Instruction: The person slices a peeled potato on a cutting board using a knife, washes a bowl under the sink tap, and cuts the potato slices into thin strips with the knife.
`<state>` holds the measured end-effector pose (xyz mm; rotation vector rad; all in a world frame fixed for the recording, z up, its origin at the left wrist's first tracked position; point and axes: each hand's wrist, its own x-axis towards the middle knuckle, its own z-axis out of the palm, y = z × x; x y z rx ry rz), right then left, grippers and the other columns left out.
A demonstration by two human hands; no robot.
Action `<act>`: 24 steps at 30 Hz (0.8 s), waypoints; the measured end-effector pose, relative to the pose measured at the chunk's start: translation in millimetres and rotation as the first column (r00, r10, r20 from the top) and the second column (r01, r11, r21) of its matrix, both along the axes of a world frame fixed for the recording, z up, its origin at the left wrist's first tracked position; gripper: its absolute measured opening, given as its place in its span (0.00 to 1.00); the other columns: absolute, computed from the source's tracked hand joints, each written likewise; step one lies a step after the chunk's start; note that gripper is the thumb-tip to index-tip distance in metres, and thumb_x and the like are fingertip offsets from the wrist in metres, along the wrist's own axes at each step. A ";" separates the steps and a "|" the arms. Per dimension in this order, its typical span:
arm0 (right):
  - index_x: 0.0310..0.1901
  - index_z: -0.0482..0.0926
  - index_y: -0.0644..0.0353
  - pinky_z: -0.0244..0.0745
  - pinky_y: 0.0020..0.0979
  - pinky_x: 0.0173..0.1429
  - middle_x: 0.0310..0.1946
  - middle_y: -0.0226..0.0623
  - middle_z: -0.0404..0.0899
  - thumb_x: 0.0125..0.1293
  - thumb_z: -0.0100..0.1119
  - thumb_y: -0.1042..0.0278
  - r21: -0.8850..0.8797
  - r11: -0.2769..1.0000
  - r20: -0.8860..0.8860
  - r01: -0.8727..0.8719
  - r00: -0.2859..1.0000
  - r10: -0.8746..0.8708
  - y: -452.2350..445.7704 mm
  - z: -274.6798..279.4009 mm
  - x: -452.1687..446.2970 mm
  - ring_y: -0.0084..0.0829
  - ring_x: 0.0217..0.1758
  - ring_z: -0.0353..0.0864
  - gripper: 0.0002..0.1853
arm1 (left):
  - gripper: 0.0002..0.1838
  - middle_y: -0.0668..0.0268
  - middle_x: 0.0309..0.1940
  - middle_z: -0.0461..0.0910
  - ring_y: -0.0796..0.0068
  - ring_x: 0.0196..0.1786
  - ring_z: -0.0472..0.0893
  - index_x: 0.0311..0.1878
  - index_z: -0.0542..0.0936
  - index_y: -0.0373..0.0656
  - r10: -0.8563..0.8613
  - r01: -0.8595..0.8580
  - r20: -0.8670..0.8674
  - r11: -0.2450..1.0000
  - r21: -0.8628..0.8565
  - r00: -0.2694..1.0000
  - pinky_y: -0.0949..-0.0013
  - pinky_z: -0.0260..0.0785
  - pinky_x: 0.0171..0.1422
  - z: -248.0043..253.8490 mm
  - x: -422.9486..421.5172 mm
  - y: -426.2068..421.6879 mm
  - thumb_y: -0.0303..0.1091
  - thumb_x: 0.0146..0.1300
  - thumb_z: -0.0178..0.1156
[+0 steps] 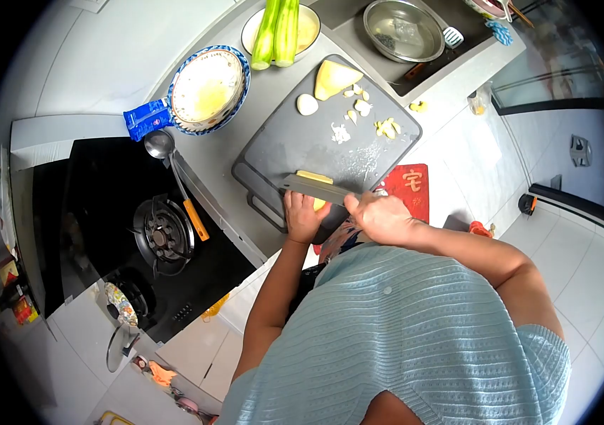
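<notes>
My right hand (385, 217) is closed round the handle of a kitchen knife (316, 188). Its blade lies across a pale yellow vegetable piece (314, 176) near the close side of the grey cutting board (266, 145). My left hand (305, 214) presses its fingers on that piece, just below the blade. Farther up the board are a larger pale yellow chunk (335, 79), a round white piece (307, 105), several small cut pieces (388, 128) and a little white minced heap (340, 133).
Left of the board stand a patterned bowl (208, 92), a blue packet (147, 119) and a ladle (160, 144) beside the gas burner (161, 239). Behind are long green gourds (276, 32) on a bowl. A metal basin (404, 30) sits in the sink (344, 28).
</notes>
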<state>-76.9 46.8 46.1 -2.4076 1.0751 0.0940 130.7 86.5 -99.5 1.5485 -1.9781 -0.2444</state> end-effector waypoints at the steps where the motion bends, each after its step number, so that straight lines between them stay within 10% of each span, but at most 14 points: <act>1: 0.41 0.70 0.66 0.80 0.39 0.25 0.27 0.48 0.79 0.57 0.55 0.74 -0.009 1.000 0.004 -0.002 1.000 0.002 0.0 -0.8 1.2 0.42 0.26 0.84 0.11 | 0.35 0.55 0.55 0.70 0.46 0.58 0.69 0.58 0.74 0.42 0.000 0.000 0.001 1.000 0.017 1.000 0.49 0.65 0.63 0.5 0.3 0.4 0.39 0.45 0.75; 24: 0.49 0.67 0.63 0.81 0.42 0.32 0.31 0.50 0.80 0.59 0.54 0.74 0.048 0.999 -0.006 0.003 1.000 -0.002 -20.3 -28.9 5.2 0.48 0.34 0.85 0.16 | 0.30 0.56 0.50 0.71 0.47 0.56 0.70 0.50 0.74 0.41 -0.034 0.031 -0.058 0.998 -0.054 0.998 0.48 0.65 0.62 10.1 -3.9 -3.0 0.35 0.43 0.77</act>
